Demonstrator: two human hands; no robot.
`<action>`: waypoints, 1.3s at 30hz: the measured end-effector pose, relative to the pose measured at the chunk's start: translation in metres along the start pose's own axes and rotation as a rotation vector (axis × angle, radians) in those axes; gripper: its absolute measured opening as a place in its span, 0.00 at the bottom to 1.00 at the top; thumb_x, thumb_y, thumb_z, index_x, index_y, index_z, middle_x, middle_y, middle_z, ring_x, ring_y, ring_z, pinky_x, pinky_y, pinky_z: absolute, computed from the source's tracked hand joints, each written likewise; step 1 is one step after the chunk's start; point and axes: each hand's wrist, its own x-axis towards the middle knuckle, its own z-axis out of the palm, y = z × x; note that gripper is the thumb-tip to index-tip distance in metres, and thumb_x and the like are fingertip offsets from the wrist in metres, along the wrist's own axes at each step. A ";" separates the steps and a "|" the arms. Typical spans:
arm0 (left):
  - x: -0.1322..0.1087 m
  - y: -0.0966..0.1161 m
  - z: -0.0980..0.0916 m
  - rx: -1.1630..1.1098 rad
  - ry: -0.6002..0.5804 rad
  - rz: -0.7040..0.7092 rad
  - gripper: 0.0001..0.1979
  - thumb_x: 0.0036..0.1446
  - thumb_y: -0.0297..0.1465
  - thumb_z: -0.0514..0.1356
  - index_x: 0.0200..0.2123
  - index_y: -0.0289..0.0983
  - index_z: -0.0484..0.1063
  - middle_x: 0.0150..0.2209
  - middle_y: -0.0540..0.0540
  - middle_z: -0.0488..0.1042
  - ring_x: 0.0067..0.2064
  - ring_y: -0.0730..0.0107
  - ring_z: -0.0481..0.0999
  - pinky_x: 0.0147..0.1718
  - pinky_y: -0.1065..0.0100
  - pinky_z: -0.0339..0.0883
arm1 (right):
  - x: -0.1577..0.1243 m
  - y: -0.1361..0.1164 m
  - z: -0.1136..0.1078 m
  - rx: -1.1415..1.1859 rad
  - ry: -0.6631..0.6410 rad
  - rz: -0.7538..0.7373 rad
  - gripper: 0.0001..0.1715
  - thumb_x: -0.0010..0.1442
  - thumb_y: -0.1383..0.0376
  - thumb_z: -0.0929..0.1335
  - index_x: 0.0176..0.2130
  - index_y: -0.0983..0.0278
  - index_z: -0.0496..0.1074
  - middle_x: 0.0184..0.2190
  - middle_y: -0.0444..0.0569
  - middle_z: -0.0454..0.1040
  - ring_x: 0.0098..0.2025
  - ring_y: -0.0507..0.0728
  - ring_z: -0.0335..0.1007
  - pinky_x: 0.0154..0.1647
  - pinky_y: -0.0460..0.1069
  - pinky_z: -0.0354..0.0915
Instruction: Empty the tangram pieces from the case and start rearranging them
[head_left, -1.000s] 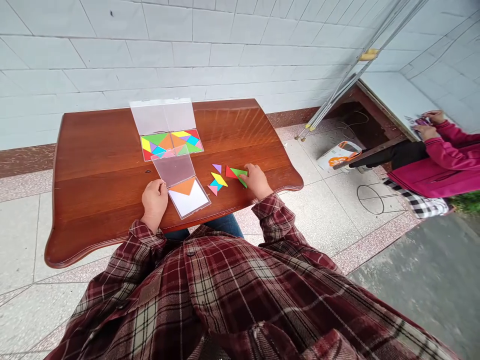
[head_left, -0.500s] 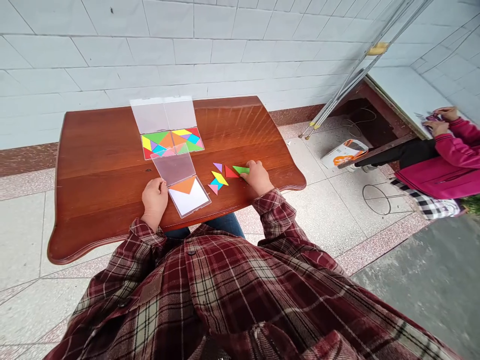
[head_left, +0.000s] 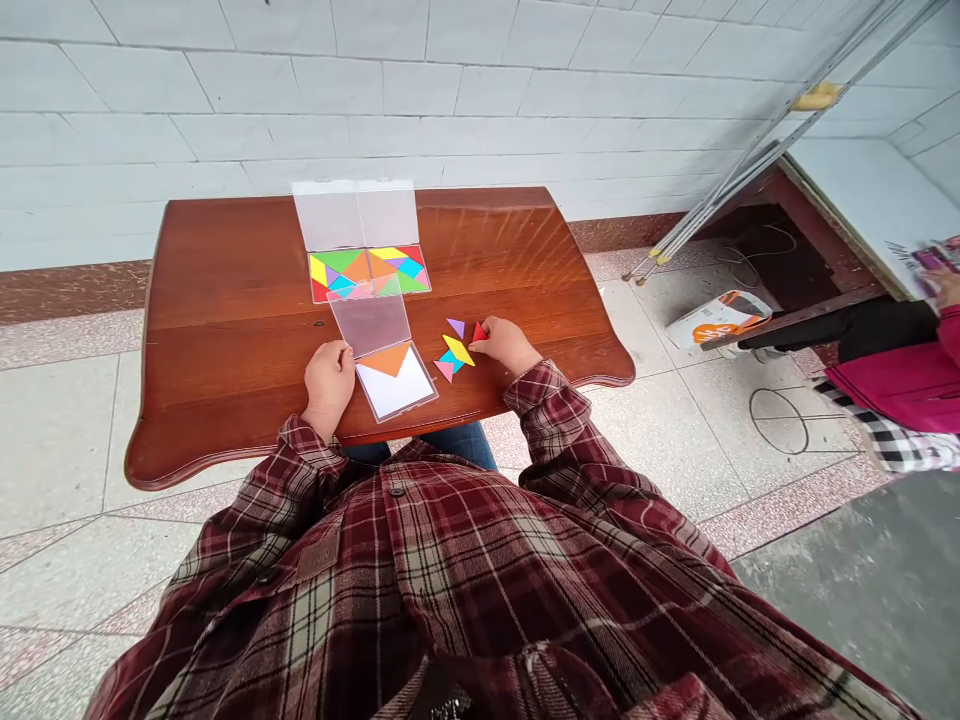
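A person in a plaid shirt sits at a wooden table (head_left: 225, 300). The left hand (head_left: 328, 378) rests against the edge of a clear tray (head_left: 397, 385) holding an orange triangle (head_left: 388, 358). The right hand (head_left: 508, 343) touches a red triangle (head_left: 478, 332), just beside loose purple, yellow, blue and pink pieces (head_left: 454, 352). Farther back lies an open case (head_left: 369, 272) full of coloured shapes. Someone in pink (head_left: 900, 385) sits off to the right.

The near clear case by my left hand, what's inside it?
In the near case lies one orange triangle at its far edge; the rest shows a white base. The left hand rests at its left edge, hiding none of the inside.
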 end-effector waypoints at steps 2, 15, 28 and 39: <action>0.000 0.001 0.000 -0.002 -0.004 -0.005 0.09 0.58 0.32 0.50 0.29 0.38 0.68 0.34 0.43 0.73 0.39 0.62 0.71 0.39 0.64 0.62 | 0.000 0.006 -0.002 0.055 -0.001 -0.066 0.09 0.53 0.63 0.70 0.35 0.67 0.72 0.32 0.49 0.75 0.33 0.55 0.67 0.34 0.48 0.59; 0.002 0.002 0.000 -0.014 -0.022 -0.019 0.08 0.58 0.31 0.51 0.29 0.38 0.67 0.34 0.44 0.72 0.39 0.62 0.71 0.41 0.64 0.63 | -0.054 -0.071 -0.013 -0.234 -0.287 -0.840 0.13 0.60 0.75 0.61 0.37 0.68 0.74 0.39 0.53 0.74 0.39 0.53 0.68 0.39 0.46 0.56; 0.001 0.004 0.001 -0.014 -0.008 -0.012 0.08 0.58 0.32 0.51 0.28 0.39 0.66 0.32 0.45 0.72 0.38 0.64 0.70 0.41 0.65 0.62 | -0.066 -0.091 -0.006 -0.572 -0.362 -0.936 0.15 0.65 0.71 0.61 0.45 0.66 0.74 0.45 0.56 0.73 0.37 0.54 0.71 0.32 0.47 0.54; 0.002 0.003 0.000 0.012 -0.026 -0.024 0.08 0.59 0.31 0.51 0.29 0.38 0.67 0.34 0.44 0.73 0.40 0.62 0.71 0.41 0.64 0.63 | -0.067 -0.085 -0.003 -0.453 -0.402 -0.923 0.13 0.63 0.74 0.62 0.42 0.65 0.74 0.44 0.53 0.72 0.35 0.52 0.68 0.31 0.46 0.53</action>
